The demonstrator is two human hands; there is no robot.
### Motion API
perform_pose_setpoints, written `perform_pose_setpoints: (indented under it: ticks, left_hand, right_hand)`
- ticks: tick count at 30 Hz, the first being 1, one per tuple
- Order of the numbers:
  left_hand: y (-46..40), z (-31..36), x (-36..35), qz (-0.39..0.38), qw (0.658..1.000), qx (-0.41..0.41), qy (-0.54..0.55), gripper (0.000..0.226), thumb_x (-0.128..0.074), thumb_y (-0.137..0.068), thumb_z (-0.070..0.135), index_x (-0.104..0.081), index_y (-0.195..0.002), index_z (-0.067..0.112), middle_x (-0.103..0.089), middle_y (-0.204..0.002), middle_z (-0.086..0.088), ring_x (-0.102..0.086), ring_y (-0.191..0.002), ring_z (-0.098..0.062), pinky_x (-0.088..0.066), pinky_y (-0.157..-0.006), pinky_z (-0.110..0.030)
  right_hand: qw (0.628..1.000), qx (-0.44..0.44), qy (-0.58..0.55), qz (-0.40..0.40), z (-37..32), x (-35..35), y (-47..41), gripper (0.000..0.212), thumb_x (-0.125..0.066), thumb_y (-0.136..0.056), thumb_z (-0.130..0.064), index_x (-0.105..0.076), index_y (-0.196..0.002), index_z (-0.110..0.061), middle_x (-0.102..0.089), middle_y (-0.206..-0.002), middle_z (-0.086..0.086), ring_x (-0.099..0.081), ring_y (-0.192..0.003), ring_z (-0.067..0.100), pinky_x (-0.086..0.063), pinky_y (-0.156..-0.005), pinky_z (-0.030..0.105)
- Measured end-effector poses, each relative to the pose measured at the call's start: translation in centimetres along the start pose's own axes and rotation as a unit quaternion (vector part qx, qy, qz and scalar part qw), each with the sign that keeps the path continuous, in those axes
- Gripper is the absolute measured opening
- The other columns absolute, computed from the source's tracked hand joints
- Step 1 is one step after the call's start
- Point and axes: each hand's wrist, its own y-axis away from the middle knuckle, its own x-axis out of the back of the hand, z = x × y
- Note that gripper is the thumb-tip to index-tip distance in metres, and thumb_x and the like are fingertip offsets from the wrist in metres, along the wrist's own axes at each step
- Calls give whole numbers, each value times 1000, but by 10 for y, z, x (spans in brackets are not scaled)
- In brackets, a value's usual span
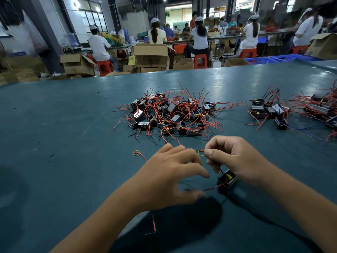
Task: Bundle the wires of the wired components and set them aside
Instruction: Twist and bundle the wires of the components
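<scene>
A small black wired component [227, 180] with a yellow part hangs just above the teal table [63, 125] by its wires. My right hand [235, 159] pinches those red and black wires between thumb and fingers. My left hand [171, 176] hovers beside it with curled fingers; a red wire [212, 188] runs toward its thumb, and whether it grips it is unclear. A yellow rubber band [201, 153] lies between the hands, another rubber band [136, 152] further left. A tangled pile of components [169, 114] with red wires sits beyond my hands.
A second group of wired components [271, 110] lies at the right, with more at the far right edge [324, 108]. A loose red wire piece [154, 222] hangs at the table's near edge. Behind the table are cardboard boxes [151, 54] and seated workers.
</scene>
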Motion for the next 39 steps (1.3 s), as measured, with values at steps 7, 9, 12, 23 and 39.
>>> perform_pose_setpoints:
  ticks: [7,9,12,23,39]
  left_hand:
    - [2,-3,1,-53,999,-10,-9,27,-70,-86,55,-71,-104,35,-60,-106,13,-52,-94,-8,-34,-79,-28]
    - [3,-3,1,-63,998,-17,-11,28,-68,-86,58,-71,-102,36,-60,-107,14,-51,-95,-8,-33,-80,-27]
    - [3,-3,2,-55,998,-22,-10,16,-70,-89,50,-71,-96,35,-60,-108,13,-49,-94,-7,-32,-80,-25]
    - [1,-4,-1,1,1000,-10,14,17,-72,-88,46,-72,-91,29,-62,-104,10,-54,-91,-11,-38,-77,-30]
    - [1,-8,4,37,999,24,23,18,-61,-93,42,-72,-92,28,-62,-98,10,-56,-89,-12,-36,-78,-32]
  right_hand:
    - [999,-20,-11,39,0,1,0,13,-59,-94,-2,-62,-82,-4,-64,-65,5,-57,-55,16,-50,-55,25]
    - [998,-27,-20,51,-1,1,0,14,-58,-94,-1,-61,-81,-3,-64,-63,4,-56,-54,15,-50,-53,25]
    - [997,-33,-31,60,0,2,0,15,-57,-94,1,-61,-81,-4,-64,-62,2,-57,-52,14,-50,-52,23]
    - [945,256,196,57,-19,15,15,16,-58,-89,-25,-65,-77,-18,-67,-69,-6,-64,-62,12,-50,-61,20]
    - [959,116,191,-173,-3,4,11,14,-63,-96,-23,-64,-86,-32,-62,-71,-18,-52,-59,0,-35,-59,6]
